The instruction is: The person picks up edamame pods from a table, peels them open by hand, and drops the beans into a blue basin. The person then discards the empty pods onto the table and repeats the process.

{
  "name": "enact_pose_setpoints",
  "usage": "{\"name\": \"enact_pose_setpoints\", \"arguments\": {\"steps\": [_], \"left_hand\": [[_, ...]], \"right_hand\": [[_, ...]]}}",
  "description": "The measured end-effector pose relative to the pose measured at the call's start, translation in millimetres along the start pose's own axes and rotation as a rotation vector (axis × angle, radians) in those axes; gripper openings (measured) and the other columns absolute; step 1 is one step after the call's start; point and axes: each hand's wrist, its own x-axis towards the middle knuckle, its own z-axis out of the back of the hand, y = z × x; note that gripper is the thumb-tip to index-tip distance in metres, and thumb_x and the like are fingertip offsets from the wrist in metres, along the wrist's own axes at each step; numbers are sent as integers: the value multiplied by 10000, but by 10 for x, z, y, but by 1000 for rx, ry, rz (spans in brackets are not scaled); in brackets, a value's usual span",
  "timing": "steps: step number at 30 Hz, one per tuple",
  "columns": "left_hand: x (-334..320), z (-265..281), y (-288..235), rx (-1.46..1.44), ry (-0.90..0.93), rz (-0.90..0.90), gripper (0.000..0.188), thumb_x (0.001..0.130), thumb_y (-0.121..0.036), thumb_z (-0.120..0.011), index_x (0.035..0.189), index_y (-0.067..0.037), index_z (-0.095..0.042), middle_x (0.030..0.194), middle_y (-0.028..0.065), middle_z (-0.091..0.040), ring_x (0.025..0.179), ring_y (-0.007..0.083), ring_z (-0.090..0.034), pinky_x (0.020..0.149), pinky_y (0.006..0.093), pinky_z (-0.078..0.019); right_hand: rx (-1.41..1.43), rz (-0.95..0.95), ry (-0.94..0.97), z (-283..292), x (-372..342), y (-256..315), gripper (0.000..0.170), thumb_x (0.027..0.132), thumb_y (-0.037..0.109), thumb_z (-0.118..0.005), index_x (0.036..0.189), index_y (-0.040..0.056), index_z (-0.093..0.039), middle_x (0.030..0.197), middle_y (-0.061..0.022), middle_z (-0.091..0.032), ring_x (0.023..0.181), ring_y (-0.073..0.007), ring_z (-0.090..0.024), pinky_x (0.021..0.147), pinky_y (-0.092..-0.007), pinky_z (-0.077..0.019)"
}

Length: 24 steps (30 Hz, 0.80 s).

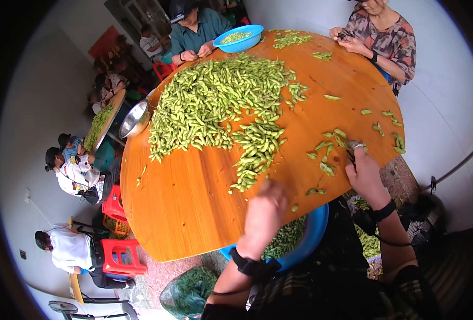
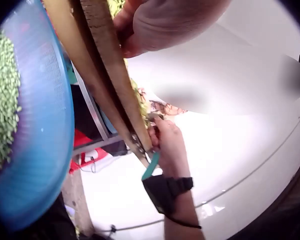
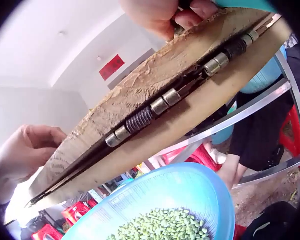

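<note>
A large heap of green soybean pods point(image 1: 215, 96) covers much of the wooden table point(image 1: 178, 202), with a narrower tongue of pods reaching towards me. My left hand point(image 1: 266, 213), blurred, is over the near table edge, just short of that tongue. Its fingers look bent in the left wrist view, and what they hold cannot be made out. At the right, my right hand point(image 1: 364, 173) grips a small dark tool point(image 1: 351, 153) beside loose pods point(image 1: 327, 152). A teal strip point(image 2: 150, 166) shows by its heel. Below the edge sits a blue basket point(image 3: 210, 185) of shelled beans point(image 3: 162, 225).
Two people sit across the table, one behind a blue basin point(image 1: 255, 38). A metal bowl point(image 1: 135, 118) stands at the left rim. Red stools point(image 1: 122, 256), a green bag point(image 1: 188, 290) and other seated people are at left. Metal table legs point(image 3: 260, 97) run beneath.
</note>
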Motion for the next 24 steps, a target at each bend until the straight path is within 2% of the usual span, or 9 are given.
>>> {"name": "enact_pose_setpoints", "arguments": {"steps": [2,4,5,9,12,14,15,19,24], "left_hand": [[285,113,176,299,-256,171,211,825,41,-564,1008,-10,-654,967,204,-602,862,401,-625,742,416,-531],[520,118,520,479,-363,192,228,818,41,-558,1019,-7,-654,986,209,-604,866,416,-622,753,442,-533],[570,95,728,488,-400,129,185,822,35,-555,974,1,-654,971,207,-599,843,424,-618,745,465,-533],[518,134,748,451,-293,189,88,831,-10,-603,900,1,-656,945,198,-596,829,413,-616,729,469,-523],[410,206,586,431,-179,246,138,864,-33,-572,975,-9,-650,999,214,-596,887,411,-606,756,463,-528],[347,198,584,419,-216,207,134,868,-36,-578,975,-10,-655,991,209,-598,856,415,-608,736,464,-528],[315,199,583,408,-259,171,131,871,-38,-585,975,-11,-660,983,204,-600,824,419,-610,716,465,-528],[187,291,415,372,-368,110,129,880,-28,-602,989,-5,-667,943,191,-617,720,374,-634,652,429,-533],[-19,131,91,-420,-364,333,190,913,-18,-617,1092,-15,-680,839,84,-628,594,101,-581,565,256,-495]], "right_hand": [[-10,15,20,15,9,14,221,851,53,-532,1064,-7,-524,799,-243,-606,762,-460,-590,665,-521,-480],[111,200,-24,20,36,59,270,845,26,-515,1111,-16,-530,843,-245,-609,805,-459,-590,696,-502,-491],[149,163,34,38,32,77,268,853,17,-505,1116,-19,-541,857,-247,-604,832,-452,-591,709,-486,-490],[246,96,128,133,1,220,225,871,36,-516,1084,-30,-546,851,-255,-596,823,-449,-592,690,-468,-481],[387,73,155,100,10,372,233,869,24,-550,1094,-36,-557,796,-226,-599,736,-387,-610,648,-409,-473],[521,40,344,96,38,562,262,872,23,-549,1128,-35,-554,736,-166,-573,643,-241,-599,604,-364,-466],[593,122,330,-35,34,590,280,880,18,-539,1156,-16,-563,708,-84,-558,592,-107,-540,548,-294,-450],[839,-115,624,-114,76,974,261,921,36,-522,1176,11,-574,718,-30,-566,560,-77,-530,516,-249,-438],[1131,-195,729,-269,51,1140,100,971,71,-484,985,3,-557,693,7,-559,528,-63,-519,472,-229,-411]]}}
